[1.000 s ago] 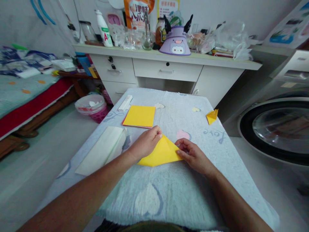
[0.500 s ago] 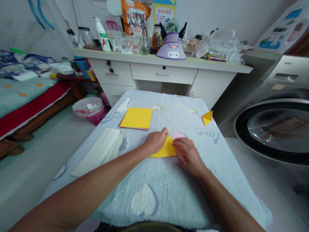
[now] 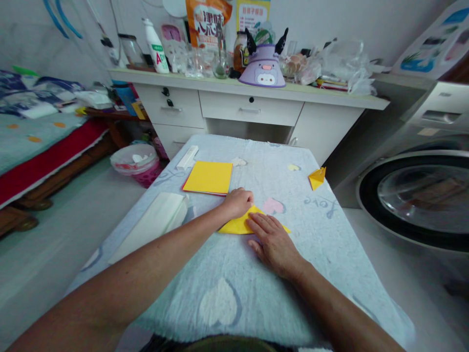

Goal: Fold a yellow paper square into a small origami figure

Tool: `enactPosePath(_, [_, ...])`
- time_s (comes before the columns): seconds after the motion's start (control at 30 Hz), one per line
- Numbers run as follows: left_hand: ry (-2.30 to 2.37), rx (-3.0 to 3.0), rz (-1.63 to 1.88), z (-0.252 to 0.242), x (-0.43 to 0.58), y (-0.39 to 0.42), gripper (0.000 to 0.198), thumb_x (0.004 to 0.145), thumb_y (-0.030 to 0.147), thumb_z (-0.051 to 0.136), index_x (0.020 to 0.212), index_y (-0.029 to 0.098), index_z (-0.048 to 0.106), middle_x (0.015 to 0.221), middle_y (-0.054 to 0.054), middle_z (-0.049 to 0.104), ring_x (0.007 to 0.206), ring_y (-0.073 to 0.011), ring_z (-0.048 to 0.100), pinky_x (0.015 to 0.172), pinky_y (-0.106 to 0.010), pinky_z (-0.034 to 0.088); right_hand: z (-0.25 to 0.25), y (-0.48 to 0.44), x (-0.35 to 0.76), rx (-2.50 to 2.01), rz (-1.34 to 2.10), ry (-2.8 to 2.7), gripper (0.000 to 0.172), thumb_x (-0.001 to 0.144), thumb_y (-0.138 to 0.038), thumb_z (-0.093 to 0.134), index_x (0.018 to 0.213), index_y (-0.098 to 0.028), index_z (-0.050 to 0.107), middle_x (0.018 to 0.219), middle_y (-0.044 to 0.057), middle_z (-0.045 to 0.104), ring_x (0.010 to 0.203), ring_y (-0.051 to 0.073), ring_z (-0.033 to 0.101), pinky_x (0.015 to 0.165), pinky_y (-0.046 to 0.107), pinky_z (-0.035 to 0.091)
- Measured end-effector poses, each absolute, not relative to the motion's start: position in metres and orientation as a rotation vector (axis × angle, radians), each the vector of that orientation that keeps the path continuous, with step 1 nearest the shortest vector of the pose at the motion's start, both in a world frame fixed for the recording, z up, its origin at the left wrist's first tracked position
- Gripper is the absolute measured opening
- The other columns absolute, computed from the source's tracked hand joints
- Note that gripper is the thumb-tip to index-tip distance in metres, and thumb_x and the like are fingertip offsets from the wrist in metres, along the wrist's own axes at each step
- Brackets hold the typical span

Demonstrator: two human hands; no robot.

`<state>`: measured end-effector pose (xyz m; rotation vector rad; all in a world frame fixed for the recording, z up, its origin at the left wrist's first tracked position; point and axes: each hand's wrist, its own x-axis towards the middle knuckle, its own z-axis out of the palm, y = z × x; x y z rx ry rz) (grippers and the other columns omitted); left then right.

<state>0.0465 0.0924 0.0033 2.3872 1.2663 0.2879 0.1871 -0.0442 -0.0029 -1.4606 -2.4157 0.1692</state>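
On the cloth in front of me lies a folded sheet of yellow origami paper [image 3: 234, 226], roughly a flat triangle with its long edge toward me. My left hand [image 3: 238, 203] is curled closed at its upper left side, gripping the paper there; the fingertips are hidden. Flat on the paper's right part rests my right hand [image 3: 273, 242], its fingers stretched out and the thumb apart on the cloth. Beyond my left hand sits a stack of square paper [image 3: 208, 177], yellow on top. A small folded yellow paper piece [image 3: 317, 178] stands near the table's right edge.
A pale cloth with hearts covers the table [image 3: 220, 303]. At its left are a white packet [image 3: 154, 222] and a small white box [image 3: 187, 157]. Behind stands a white cabinet [image 3: 252, 107] with a purple visor [image 3: 264, 68] on top. A washing machine [image 3: 421, 186] is to the right.
My right hand has slid left over the paper and flattened, uncovering the paper's right corner. My left hand stays at the upper left side, its fingers now more curled over. The view has shifted slightly.
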Motion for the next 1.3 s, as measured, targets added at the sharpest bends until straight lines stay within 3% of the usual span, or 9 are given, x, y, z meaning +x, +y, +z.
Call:
enactPosePath(0.13, [1.308, 2.371, 0.265, 0.003, 0.049, 0.096, 0.013, 0.079, 0.017, 0.056, 0.075, 0.019, 0.068, 0.077, -0.003, 0.064, 0.077, -0.0174, 0.060, 0.071, -0.027, 0.044, -0.008, -0.045, 0.187, -1.470, 0.184, -2.446, 0.052, 0.095, -0.043, 0.047, 0.139, -0.014, 0.050, 0.147, 0.017, 0.047, 0.136, 0.029, 0.042, 0.113, 0.051, 0.033])
enactPosePath(0.33, [1.360, 2.426, 0.359, -0.007, 0.047, 0.084, 0.021, 0.087, 0.016, 0.047, 0.083, 0.019, 0.067, 0.089, -0.007, 0.063, 0.091, -0.0207, 0.059, 0.083, -0.032, 0.043, -0.008, -0.044, 0.188, -1.458, 0.186, -2.450, 0.058, 0.095, -0.048, 0.046, 0.141, -0.012, 0.047, 0.148, 0.018, 0.045, 0.138, 0.030, 0.040, 0.113, 0.051, 0.032])
enactPosePath(0.53, [1.351, 2.448, 0.406, -0.011, 0.044, 0.079, 0.017, 0.088, 0.019, 0.048, 0.086, 0.019, 0.065, 0.093, -0.007, 0.062, 0.095, -0.0220, 0.057, 0.087, -0.034, 0.042, 0.000, -0.039, 0.194, -1.497, 0.195, -2.309, 0.042, 0.098, -0.035, 0.041, 0.128, -0.010, 0.058, 0.135, 0.018, 0.058, 0.126, 0.028, 0.052, 0.109, 0.048, 0.038])
enactPosePath(0.77, [1.323, 2.384, 0.376, -0.006, 0.048, 0.084, 0.015, 0.086, 0.015, 0.048, 0.080, 0.018, 0.062, 0.089, -0.007, 0.062, 0.095, -0.0228, 0.058, 0.088, -0.035, 0.041, 0.005, -0.037, 0.192, -1.493, 0.253, -2.410, 0.039, 0.097, -0.029, 0.042, 0.131, -0.014, 0.055, 0.138, 0.013, 0.057, 0.128, 0.027, 0.051, 0.111, 0.051, 0.031])
enactPosePath(0.83, [1.311, 2.342, 0.378, -0.001, 0.047, 0.084, 0.015, 0.086, 0.014, 0.047, 0.087, 0.018, 0.061, 0.091, -0.007, 0.063, 0.096, -0.0217, 0.059, 0.089, -0.033, 0.042, 0.006, -0.037, 0.190, -1.526, 0.260, -2.422, 0.039, 0.096, -0.026, 0.041, 0.131, -0.014, 0.054, 0.138, 0.013, 0.057, 0.128, 0.027, 0.050, 0.112, 0.052, 0.028])
enactPosePath(0.97, [1.281, 2.231, 0.384, 0.012, 0.029, 0.072, 0.030, 0.088, 0.017, 0.042, 0.117, 0.016, 0.051, 0.094, -0.006, 0.065, 0.093, -0.0196, 0.061, 0.085, -0.030, 0.045, 0.006, -0.036, 0.190, -1.553, 0.270, -2.424, 0.043, 0.093, -0.020, 0.041, 0.134, -0.013, 0.050, 0.138, 0.014, 0.057, 0.130, 0.025, 0.049, 0.112, 0.050, 0.025])
enactPosePath(1.07, [1.241, 2.173, 0.362, 0.021, 0.002, 0.054, 0.034, 0.089, 0.022, 0.042, 0.122, 0.015, 0.048, 0.092, -0.005, 0.065, 0.091, -0.0199, 0.062, 0.083, -0.031, 0.046, 0.006, -0.034, 0.190, -1.547, 0.278, -2.413, 0.043, 0.091, -0.018, 0.041, 0.134, -0.013, 0.048, 0.137, 0.014, 0.057, 0.129, 0.024, 0.050, 0.112, 0.049, 0.025])
enactPosePath(1.17, [1.170, 1.996, 0.364, 0.022, -0.023, 0.037, 0.051, 0.082, 0.032, 0.056, 0.130, 0.017, 0.043, 0.097, -0.004, 0.064, 0.092, -0.0207, 0.062, 0.084, -0.032, 0.048, 0.006, -0.034, 0.190, -1.566, 0.305, -2.384, 0.041, 0.089, -0.017, 0.045, 0.129, -0.012, 0.049, 0.131, 0.014, 0.060, 0.124, 0.025, 0.053, 0.111, 0.048, 0.026])
enactPosePath(1.3, [1.196, 1.873, 0.398, 0.014, -0.037, 0.027, 0.067, 0.068, 0.025, 0.066, 0.131, 0.021, 0.043, 0.102, -0.004, 0.061, 0.095, -0.0215, 0.060, 0.088, -0.035, 0.047, 0.009, -0.033, 0.189, -1.570, 0.334, -2.343, 0.035, 0.088, -0.016, 0.046, 0.123, -0.013, 0.050, 0.121, 0.013, 0.065, 0.116, 0.025, 0.058, 0.107, 0.046, 0.030])
